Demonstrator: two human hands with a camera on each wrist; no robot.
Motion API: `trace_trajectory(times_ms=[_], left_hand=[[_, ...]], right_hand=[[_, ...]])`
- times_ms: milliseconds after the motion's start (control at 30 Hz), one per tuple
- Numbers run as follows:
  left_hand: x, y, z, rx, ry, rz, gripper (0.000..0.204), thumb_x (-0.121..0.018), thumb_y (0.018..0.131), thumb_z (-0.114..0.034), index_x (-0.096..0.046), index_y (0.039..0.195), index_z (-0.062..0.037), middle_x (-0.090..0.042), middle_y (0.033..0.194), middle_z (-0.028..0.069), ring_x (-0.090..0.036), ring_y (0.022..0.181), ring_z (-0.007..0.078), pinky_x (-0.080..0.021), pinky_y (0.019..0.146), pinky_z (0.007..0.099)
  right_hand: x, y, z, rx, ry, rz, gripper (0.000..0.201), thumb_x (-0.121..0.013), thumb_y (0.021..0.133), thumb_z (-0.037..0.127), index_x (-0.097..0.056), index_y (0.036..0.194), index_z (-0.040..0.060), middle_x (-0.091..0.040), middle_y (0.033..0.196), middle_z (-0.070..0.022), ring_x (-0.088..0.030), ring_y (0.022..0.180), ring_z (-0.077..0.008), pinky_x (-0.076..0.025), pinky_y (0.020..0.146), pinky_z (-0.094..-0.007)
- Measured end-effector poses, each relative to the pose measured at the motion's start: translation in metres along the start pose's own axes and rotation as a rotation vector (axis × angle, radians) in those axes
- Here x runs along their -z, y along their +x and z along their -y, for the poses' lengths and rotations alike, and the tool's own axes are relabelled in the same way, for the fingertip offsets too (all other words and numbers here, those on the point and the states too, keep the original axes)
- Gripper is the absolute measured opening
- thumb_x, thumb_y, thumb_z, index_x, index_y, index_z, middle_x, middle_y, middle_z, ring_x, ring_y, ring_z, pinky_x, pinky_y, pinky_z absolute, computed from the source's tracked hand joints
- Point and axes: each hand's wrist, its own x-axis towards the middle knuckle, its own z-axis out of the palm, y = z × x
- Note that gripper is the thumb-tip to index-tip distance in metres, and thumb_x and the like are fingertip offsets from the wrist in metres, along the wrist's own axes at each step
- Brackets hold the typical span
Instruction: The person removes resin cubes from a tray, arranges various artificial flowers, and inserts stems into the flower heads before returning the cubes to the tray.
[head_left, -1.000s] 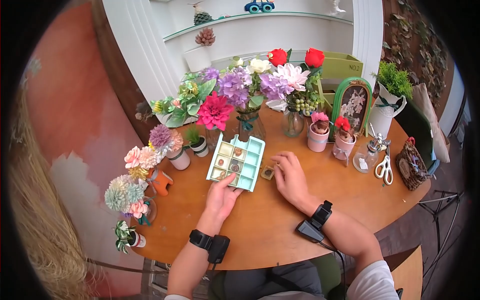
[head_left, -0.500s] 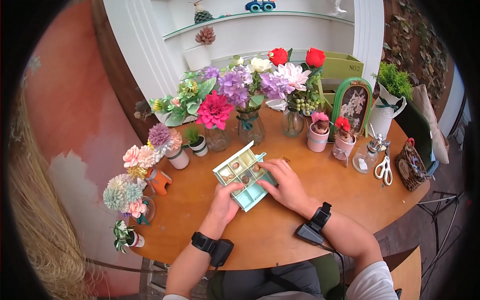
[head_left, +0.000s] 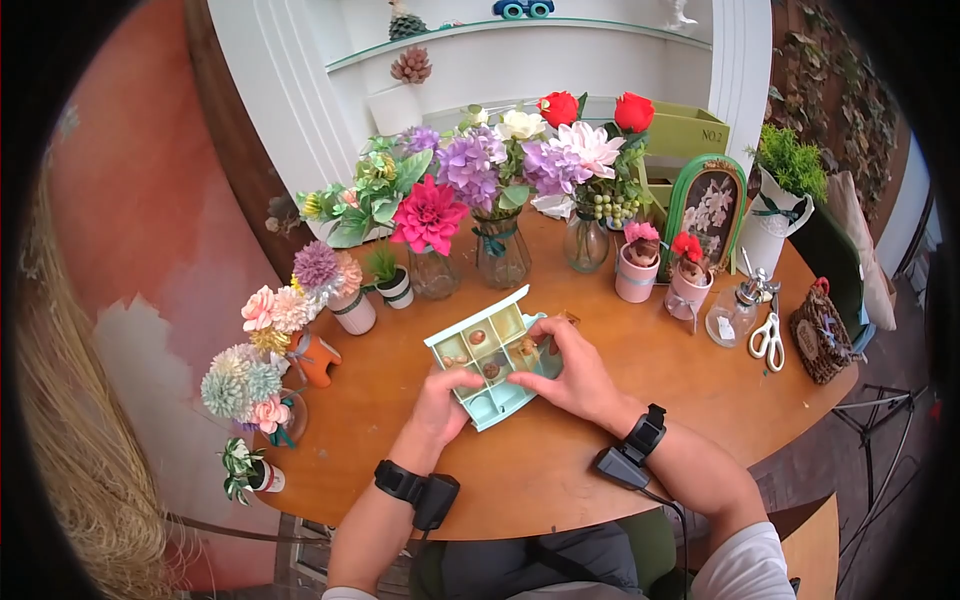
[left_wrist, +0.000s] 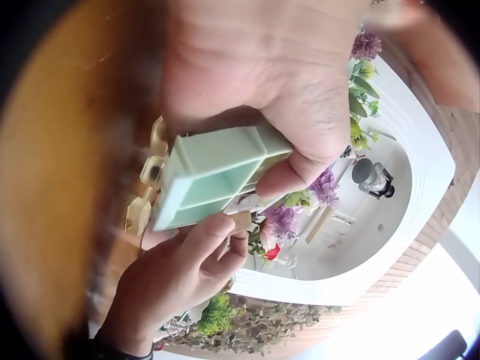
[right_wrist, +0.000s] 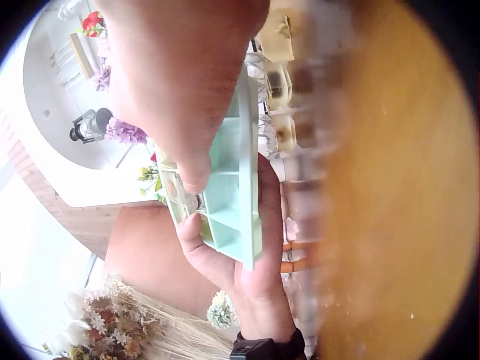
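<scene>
A mint-green compartment tray is tilted between both hands above the table. My left hand grips its near left side, the thumb lying over the front. Small cream boxes with brown, shell-like pieces fill several compartments, one of them a reddish-brown piece; the lower right compartments show bare mint walls. My right hand is at the tray's right side, thumb and fingers bent around a small tan box at the tray's edge. Its fingers hide part of that box.
More small cream boxes stand on the table beyond the tray. Flower vases line the back. Potted pink cups, a glass bottle, white scissors and a wicker basket stand right; an orange pot stands left.
The tray has turned and come lower, nearer the body. My right hand has left the table beside a small box and moved left to the tray; its fingers now bend over the tray's right edge.
</scene>
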Motion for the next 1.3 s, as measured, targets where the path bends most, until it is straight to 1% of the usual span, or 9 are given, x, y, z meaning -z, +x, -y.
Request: trace_trajectory(times_ms=[133, 200, 333, 400, 633, 833, 933, 1133, 1300], left_hand=[[-0.002, 0.002, -0.002, 0.004, -0.086, -0.061, 0.06, -0.051, 0.074, -0.004, -0.046, 0.133, 0.007, -0.058, 0.129, 0.0198, -0.058, 0.118, 0.0338, -0.046, 0.105, 0.0464], [-0.002, 0.002, -0.005, 0.0, -0.111, -0.125, 0.058, -0.05, 0.075, -0.004, -0.047, 0.132, 0.0067, -0.059, 0.128, 0.0196, -0.059, 0.117, 0.034, -0.047, 0.105, 0.0468], [-0.001, 0.006, -0.013, -0.078, -0.19, -0.248, 0.054, -0.049, 0.08, -0.006, -0.046, 0.132, 0.0041, -0.058, 0.128, 0.0184, -0.059, 0.117, 0.0337, -0.047, 0.104, 0.0476], [-0.004, 0.005, -0.017, -0.146, -0.202, -0.285, 0.052, -0.048, 0.082, -0.007, -0.044, 0.133, 0.002, -0.056, 0.129, 0.017, -0.057, 0.119, 0.0331, -0.047, 0.105, 0.0476], [0.011, 0.008, -0.022, -0.174, -0.246, -0.332, 0.046, -0.05, 0.088, -0.007, -0.045, 0.134, 0.0009, -0.056, 0.131, 0.0153, -0.056, 0.121, 0.0306, -0.044, 0.108, 0.0451], [0.01, 0.011, -0.013, -0.179, -0.169, -0.289, 0.043, -0.057, 0.095, -0.009, -0.045, 0.136, 0.0006, -0.056, 0.134, 0.0129, -0.054, 0.124, 0.0262, -0.041, 0.109, 0.042], [0.005, 0.01, -0.011, -0.179, -0.093, -0.228, 0.044, -0.057, 0.096, -0.009, -0.045, 0.136, 0.0025, -0.055, 0.136, 0.0127, -0.053, 0.125, 0.0253, -0.041, 0.11, 0.0419], [-0.005, 0.005, -0.001, -0.062, 0.087, -0.109, 0.041, -0.061, 0.095, -0.006, -0.05, 0.133, 0.0036, -0.059, 0.13, 0.0124, -0.059, 0.117, 0.0222, -0.048, 0.103, 0.0389], [-0.013, 0.002, 0.002, -0.07, 0.192, -0.055, 0.045, -0.065, 0.092, -0.005, -0.049, 0.132, 0.0031, -0.06, 0.128, 0.0118, -0.06, 0.116, 0.0213, -0.05, 0.1, 0.0379]], right_hand=[[-0.003, -0.001, -0.008, -0.031, 0.104, 0.052, 0.043, -0.074, 0.089, 0.022, -0.053, 0.122, 0.0029, -0.062, 0.109, -0.0176, -0.062, 0.098, -0.0299, -0.051, 0.082, -0.038], [-0.006, -0.002, -0.009, -0.284, 0.218, 0.001, 0.038, -0.067, 0.093, 0.018, -0.052, 0.125, 0.0031, -0.063, 0.11, -0.0191, -0.063, 0.097, -0.0285, -0.051, 0.081, -0.0383], [-0.009, 0.0, -0.008, -0.271, 0.196, -0.168, 0.035, -0.065, 0.093, 0.013, -0.054, 0.124, 0.0034, -0.064, 0.113, -0.0185, -0.062, 0.099, -0.0307, -0.051, 0.084, -0.0397], [-0.011, 0.0, -0.018, -0.011, -0.098, -0.241, 0.033, -0.067, 0.089, 0.008, -0.057, 0.12, 0.003, -0.064, 0.112, -0.0159, -0.06, 0.104, -0.0332, -0.049, 0.089, -0.0408], [-0.013, -0.004, -0.03, -0.087, -0.257, -0.131, 0.035, -0.067, 0.083, -0.001, -0.058, 0.116, 0.0011, -0.058, 0.119, -0.0157, -0.05, 0.117, -0.0368, -0.044, 0.098, -0.0421], [-0.012, -0.001, -0.022, -0.076, -0.228, -0.27, 0.034, -0.064, 0.083, -0.003, -0.057, 0.116, -0.0001, -0.054, 0.123, -0.018, -0.051, 0.115, -0.0372, -0.045, 0.098, -0.0419], [-0.005, 0.002, -0.012, 0.023, -0.194, -0.32, 0.034, -0.065, 0.084, 0.0, -0.058, 0.118, 0.0004, -0.055, 0.122, -0.0173, -0.052, 0.113, -0.0364, -0.045, 0.097, -0.0415], [-0.007, 0.002, 0.002, 0.301, -0.213, -0.132, 0.049, -0.074, 0.084, 0.017, -0.058, 0.129, 0.0045, -0.056, 0.123, -0.015, -0.054, 0.111, -0.0348, -0.046, 0.095, -0.0438], [-0.008, 0.001, -0.001, 0.264, -0.2, -0.102, 0.055, -0.075, 0.083, 0.018, -0.055, 0.131, 0.0004, -0.056, 0.126, -0.0134, -0.054, 0.112, -0.0334, -0.045, 0.094, -0.0431]])
